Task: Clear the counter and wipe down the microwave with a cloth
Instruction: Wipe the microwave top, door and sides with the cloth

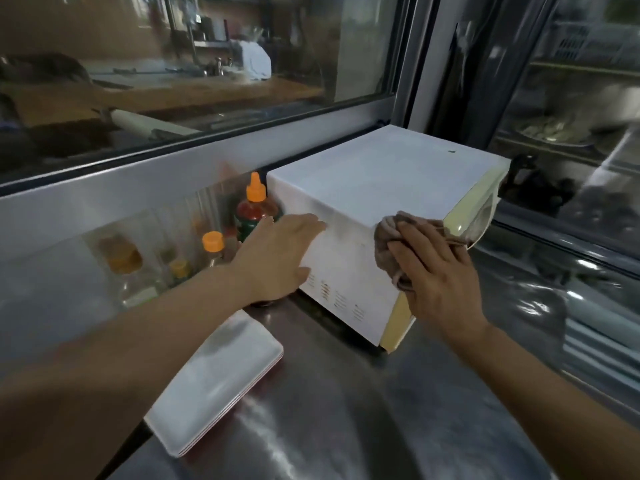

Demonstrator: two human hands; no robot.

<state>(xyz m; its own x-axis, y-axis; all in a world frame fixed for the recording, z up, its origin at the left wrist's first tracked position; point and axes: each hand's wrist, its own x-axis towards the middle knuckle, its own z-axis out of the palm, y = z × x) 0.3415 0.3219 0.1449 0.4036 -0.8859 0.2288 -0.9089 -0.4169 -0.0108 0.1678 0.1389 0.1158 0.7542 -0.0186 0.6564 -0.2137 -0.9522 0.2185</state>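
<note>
A white microwave [374, 216] is stood at the back edge of the steel worktop [381, 427], against the window sill. Its near side panel is pressed by the left hand [280, 258], fingers straight and flat, nothing grasped. A brown cloth [398, 251] is held bunched against the microwave's near upper corner by the right hand [436, 278], fingers curled over it. Stacked white trays [218, 386] lie at the worktop's left edge; sauce bottles [254, 209] are stood behind the left hand.
</note>
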